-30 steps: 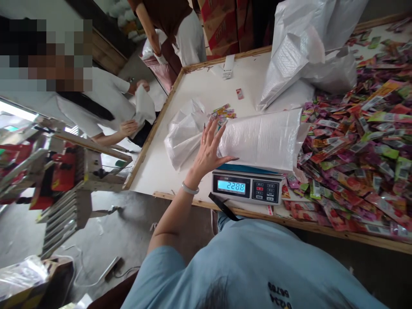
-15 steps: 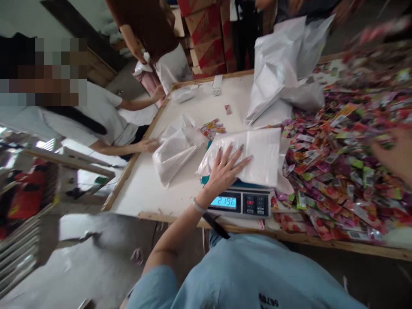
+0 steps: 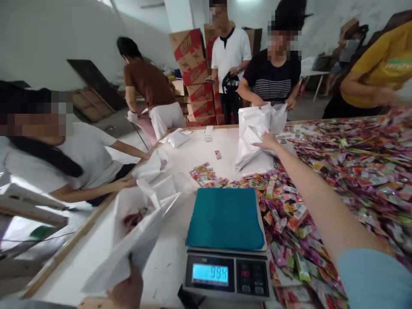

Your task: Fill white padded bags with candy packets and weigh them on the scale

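White bag: your left hand (image 3: 127,291) is closed around the bottom end of a filled white bag (image 3: 138,231), which rises tilted from your grip, just left of the scale.
Right hand: your right hand (image 3: 267,140) is stretched far across the table and rests on the stack of white bags (image 3: 252,141); you cannot tell from here how far the fingers are closed.
Scale: the scale (image 3: 227,244) sits between your arms, its teal platform bare and its display lit.
Sachets: colourful sachets (image 3: 347,180) lie heaped under and right of your right arm.
Table: white table (image 3: 206,154), with other people standing around it.
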The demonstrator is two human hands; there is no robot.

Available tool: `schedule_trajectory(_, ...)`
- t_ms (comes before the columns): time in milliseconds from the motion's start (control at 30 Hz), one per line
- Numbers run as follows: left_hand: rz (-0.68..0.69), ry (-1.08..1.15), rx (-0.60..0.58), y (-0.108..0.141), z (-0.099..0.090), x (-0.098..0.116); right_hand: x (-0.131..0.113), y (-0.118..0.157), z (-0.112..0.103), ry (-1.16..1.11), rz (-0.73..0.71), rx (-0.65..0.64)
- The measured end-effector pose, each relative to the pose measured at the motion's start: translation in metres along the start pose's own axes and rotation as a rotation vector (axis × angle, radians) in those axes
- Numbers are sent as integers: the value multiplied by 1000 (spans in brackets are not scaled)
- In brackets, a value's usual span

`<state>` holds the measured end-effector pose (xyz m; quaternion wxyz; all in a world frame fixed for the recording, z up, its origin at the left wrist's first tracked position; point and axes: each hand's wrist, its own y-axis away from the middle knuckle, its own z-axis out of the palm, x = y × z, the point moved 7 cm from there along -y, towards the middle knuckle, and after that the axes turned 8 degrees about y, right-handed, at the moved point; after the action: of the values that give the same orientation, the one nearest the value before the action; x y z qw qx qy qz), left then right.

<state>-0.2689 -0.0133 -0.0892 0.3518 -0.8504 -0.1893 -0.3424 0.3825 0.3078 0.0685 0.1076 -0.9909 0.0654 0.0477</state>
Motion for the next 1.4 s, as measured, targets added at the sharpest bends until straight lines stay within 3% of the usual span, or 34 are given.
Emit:
schedule_trajectory(67, 160, -17, -65, 4, 21, -8, -28, -13, 5, 2, -35, -13)
schedule_trajectory(133, 355, 12, -180, 2, 53, 2, -56, -20, -5, -15, -102, 22)
schedule_trajectory(200, 451, -5, -292, -13, 90, 16, -82, -25, -33, -40, -159, 101)
schedule_trajectory(267, 469, -77, -417, -38, 128, 28, -103, -24, -75, -98, -196, 243)
schedule_trajectory(367, 474, -113, -480, -80, 166, 45, -123, 8, -133, -265, -257, 451)
schedule_trajectory(433, 487, -123, -501, -96, 175, 52, -129, 51, -144, -389, -318, 468)
schedule_trajectory(500, 496, -141, -528, -96, 172, 51, -127, 108, -129, -520, -371, 395)
schedule_trajectory(633, 490, -187, -585, -66, 139, 33, -102, 225, -64, -744, -376, 109)
schedule_trajectory(767, 493, -213, -654, -41, 108, 24, -60, 298, -22, -774, -305, -51)
schedule_trajectory(900, 504, -203, -649, -30, 99, 38, -26, 321, 2, -765, -277, -90)
schedule_trajectory(1033, 564, -155, -593, -21, 108, 72, -5, 330, 21, -843, -237, -87)
schedule_trajectory(1200, 691, 103, -526, -10, 115, 153, 8, 330, 22, -1022, -151, -82)
schedule_trajectory(1300, 740, 218, -601, 7, 121, 204, 25, 324, 15, -1085, -42, -18)
schedule_trajectory(1400, 788, 210, -694, 27, 128, 236, 57, 320, 13, -1055, 84, 49)
